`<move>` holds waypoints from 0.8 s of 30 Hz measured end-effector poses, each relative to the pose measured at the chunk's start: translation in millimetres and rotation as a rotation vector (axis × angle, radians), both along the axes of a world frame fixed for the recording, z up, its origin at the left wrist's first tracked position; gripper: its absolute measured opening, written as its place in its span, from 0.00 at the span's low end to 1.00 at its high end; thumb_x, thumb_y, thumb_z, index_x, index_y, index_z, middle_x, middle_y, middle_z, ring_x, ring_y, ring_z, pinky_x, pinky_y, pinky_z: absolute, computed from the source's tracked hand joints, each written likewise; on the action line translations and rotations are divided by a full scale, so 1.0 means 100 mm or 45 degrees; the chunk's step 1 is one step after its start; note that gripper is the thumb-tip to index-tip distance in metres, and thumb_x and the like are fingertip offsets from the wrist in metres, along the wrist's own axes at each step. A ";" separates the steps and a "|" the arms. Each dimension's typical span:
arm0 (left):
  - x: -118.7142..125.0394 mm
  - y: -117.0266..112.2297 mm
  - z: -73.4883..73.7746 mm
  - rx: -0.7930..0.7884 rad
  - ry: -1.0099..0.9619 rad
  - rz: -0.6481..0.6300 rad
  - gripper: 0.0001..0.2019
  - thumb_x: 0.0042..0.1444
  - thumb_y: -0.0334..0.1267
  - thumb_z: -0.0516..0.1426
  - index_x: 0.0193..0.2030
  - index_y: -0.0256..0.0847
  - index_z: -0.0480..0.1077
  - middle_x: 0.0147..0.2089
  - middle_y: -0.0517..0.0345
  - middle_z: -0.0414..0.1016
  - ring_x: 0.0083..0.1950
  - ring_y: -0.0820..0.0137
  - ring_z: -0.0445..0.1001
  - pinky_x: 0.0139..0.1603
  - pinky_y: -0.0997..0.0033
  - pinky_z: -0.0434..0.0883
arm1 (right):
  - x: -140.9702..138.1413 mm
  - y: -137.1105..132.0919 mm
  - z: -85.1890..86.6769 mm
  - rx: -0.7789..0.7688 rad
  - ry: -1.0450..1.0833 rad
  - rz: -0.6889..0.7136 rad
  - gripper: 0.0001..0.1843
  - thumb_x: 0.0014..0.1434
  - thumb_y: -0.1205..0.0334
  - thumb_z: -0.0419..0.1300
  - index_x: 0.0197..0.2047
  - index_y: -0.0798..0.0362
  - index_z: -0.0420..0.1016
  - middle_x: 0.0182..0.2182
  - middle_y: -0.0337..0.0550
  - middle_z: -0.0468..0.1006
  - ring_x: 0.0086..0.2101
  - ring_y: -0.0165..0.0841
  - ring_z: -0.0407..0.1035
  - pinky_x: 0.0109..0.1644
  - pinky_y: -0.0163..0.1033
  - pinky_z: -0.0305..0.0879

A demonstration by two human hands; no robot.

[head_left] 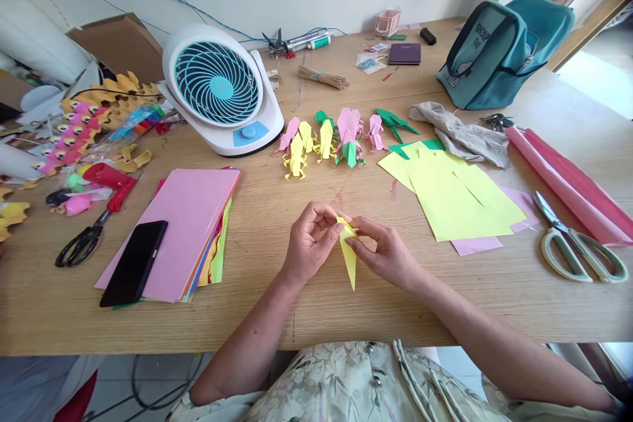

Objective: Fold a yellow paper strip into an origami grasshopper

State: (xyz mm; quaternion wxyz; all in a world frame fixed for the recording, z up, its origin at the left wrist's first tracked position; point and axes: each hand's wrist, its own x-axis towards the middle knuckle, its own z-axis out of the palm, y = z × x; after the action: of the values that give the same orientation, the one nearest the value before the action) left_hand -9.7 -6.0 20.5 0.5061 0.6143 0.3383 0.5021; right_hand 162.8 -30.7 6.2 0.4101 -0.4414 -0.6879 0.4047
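A narrow piece of folded yellow paper [350,265] is held between both hands above the front middle of the table, its pointed end hanging down toward me. My left hand [312,237] pinches its upper left edge between thumb and fingers. On the other side, my right hand [388,249] pinches the upper right edge. Beyond the hands stands a cluster of folded paper figures in yellow, pink and green, among them a yellow figure [295,157] and a green and pink one [350,135]. Flat yellow sheets [440,201] lie to the right of my right hand.
A stack of coloured paper [192,211] with a black phone [134,264] on it lies at left, near black-handled scissors [82,245]. Behind stands a fan [220,89]. To the right are large scissors [576,247], a grey cloth [457,132] and a teal backpack [494,56].
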 end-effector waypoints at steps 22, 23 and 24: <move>0.05 -0.08 0.07 0.192 0.250 0.267 0.03 0.60 0.33 0.58 0.34 0.41 0.70 0.36 0.58 0.79 0.38 0.71 0.77 0.40 0.73 0.74 | -0.02 -0.03 0.05 0.147 -0.082 0.021 0.15 0.64 0.67 0.56 0.53 0.46 0.76 0.45 0.47 0.79 0.45 0.41 0.72 0.50 0.46 0.68; 0.05 -0.08 0.07 0.188 0.246 0.263 0.03 0.60 0.33 0.58 0.34 0.41 0.70 0.36 0.58 0.78 0.38 0.72 0.76 0.39 0.74 0.73 | -0.02 -0.03 0.05 0.144 -0.081 0.024 0.15 0.64 0.67 0.56 0.52 0.47 0.76 0.45 0.47 0.79 0.45 0.40 0.72 0.50 0.46 0.67; 0.04 -0.07 0.06 0.177 0.240 0.260 0.03 0.60 0.33 0.59 0.34 0.40 0.70 0.35 0.58 0.78 0.37 0.72 0.76 0.39 0.74 0.73 | -0.02 -0.03 0.05 0.140 -0.080 0.028 0.15 0.64 0.67 0.56 0.51 0.47 0.76 0.45 0.47 0.79 0.45 0.40 0.72 0.49 0.46 0.67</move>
State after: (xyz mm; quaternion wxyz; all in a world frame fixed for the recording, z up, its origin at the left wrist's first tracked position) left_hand -5.2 -13.4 27.0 0.3744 0.6547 0.4096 0.5133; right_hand 160.6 -34.0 11.6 0.4076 -0.4230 -0.7264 0.3566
